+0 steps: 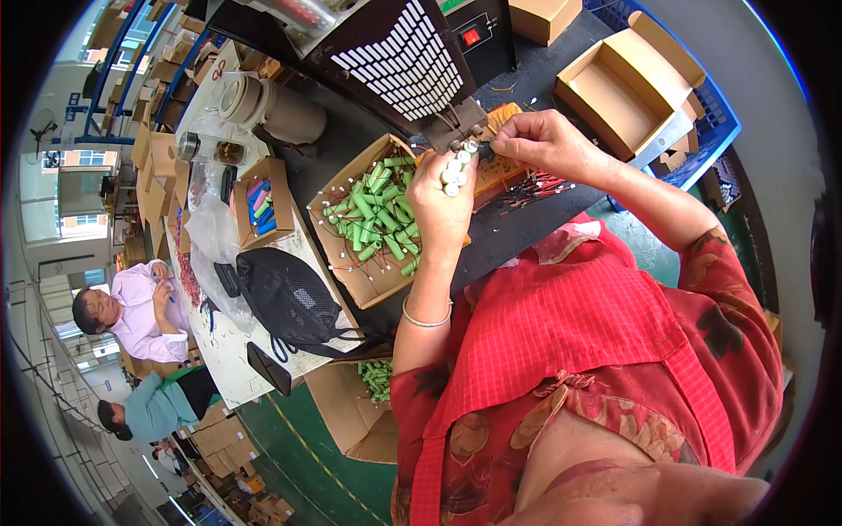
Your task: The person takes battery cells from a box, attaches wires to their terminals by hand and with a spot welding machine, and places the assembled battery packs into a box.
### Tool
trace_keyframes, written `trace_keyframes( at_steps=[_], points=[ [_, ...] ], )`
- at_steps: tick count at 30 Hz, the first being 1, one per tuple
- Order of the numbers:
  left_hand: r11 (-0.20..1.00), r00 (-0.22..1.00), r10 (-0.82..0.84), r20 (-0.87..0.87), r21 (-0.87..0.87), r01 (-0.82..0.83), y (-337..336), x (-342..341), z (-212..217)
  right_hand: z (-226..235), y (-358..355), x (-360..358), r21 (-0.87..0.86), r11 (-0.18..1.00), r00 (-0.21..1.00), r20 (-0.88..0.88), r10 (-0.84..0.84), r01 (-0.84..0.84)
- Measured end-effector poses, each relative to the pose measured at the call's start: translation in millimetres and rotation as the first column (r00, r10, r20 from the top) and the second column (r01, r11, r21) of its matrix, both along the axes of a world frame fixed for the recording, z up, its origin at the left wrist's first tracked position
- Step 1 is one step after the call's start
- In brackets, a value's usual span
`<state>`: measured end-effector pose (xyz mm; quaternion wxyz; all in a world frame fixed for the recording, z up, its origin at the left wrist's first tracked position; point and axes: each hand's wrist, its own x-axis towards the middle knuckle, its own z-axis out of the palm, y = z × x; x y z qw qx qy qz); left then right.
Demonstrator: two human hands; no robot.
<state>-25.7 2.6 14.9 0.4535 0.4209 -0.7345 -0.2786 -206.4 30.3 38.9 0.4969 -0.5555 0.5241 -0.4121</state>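
Note:
My left hand (445, 203) is closed around a small bundle of cylindrical cells (456, 167), their white ends showing above my fingers. My right hand (539, 142) pinches something small at the top of that bundle, just below the metal head of a black machine (456, 123). Beside my left hand sits an open cardboard box (351, 263) filled with several green cells with thin wires (377, 215). Loose red and black wires (539, 186) lie on the dark bench under my right wrist.
An empty open carton (627, 88) rests in a blue crate (715, 123) at the right. A black mesh bag (289, 298), a small box of coloured pieces (261, 206) and a pale jug (263, 105) stand to the left. Two people sit at the far left (140, 316). Another box of green cells (373, 386) stands on the floor.

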Motion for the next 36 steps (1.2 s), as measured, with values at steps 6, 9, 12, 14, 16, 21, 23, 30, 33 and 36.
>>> trace_keyframes(
  at_steps=[6, 9, 12, 14, 16, 21, 23, 30, 33, 36],
  points=[
    [0.998, 0.999, 0.002, -0.049, -0.057, -0.005, -4, -9, 2, 0, -9, -1, -0.031, 0.999, 0.999, -0.046, 0.026, -0.027],
    [0.990, 0.998, 0.062, -0.027, -0.127, -0.065, -8, 1, -5, 2, -11, 7, -0.046, 0.998, 0.999, -0.027, 0.047, -0.049],
    [0.991, 0.947, 0.119, -0.299, 0.101, -0.093, 12, 8, 2, -2, -8, 11, -0.235, 0.966, 0.985, -0.157, 0.076, -0.112],
    [0.898, 0.821, 0.185, -0.540, 0.433, 0.082, 25, 7, 6, -4, 2, 6, -0.200, 0.980, 0.986, -0.163, -0.040, 0.006],
    [0.610, 0.489, 0.265, -0.831, 0.537, 0.582, 44, 15, 4, 6, 15, 5, -0.137, 0.991, 0.989, -0.150, -0.012, -0.008],
    [0.385, 0.367, 0.387, -0.846, 0.510, 0.769, 53, 28, -2, 33, 22, 32, -0.479, 0.727, 0.835, -0.494, 0.241, -0.493],
    [0.340, 0.400, 0.390, -0.830, 0.533, 0.775, 48, 25, 2, 37, 27, 30, -0.456, 0.680, 0.779, -0.560, 0.283, -0.574],
    [0.494, 0.548, 0.244, -0.800, 0.589, 0.640, 24, 30, 5, 21, 15, -3, -0.389, 0.850, 0.908, -0.359, 0.215, -0.355],
    [0.537, 0.549, 0.237, -0.801, 0.579, 0.613, 20, 28, 10, 13, 17, -8, -0.391, 0.882, 0.942, -0.304, 0.145, -0.262],
    [0.637, 0.609, 0.165, -0.776, 0.555, 0.535, 15, 26, 11, 3, 17, -12, -0.290, 0.944, 0.963, -0.254, 0.085, -0.160]
  ],
)
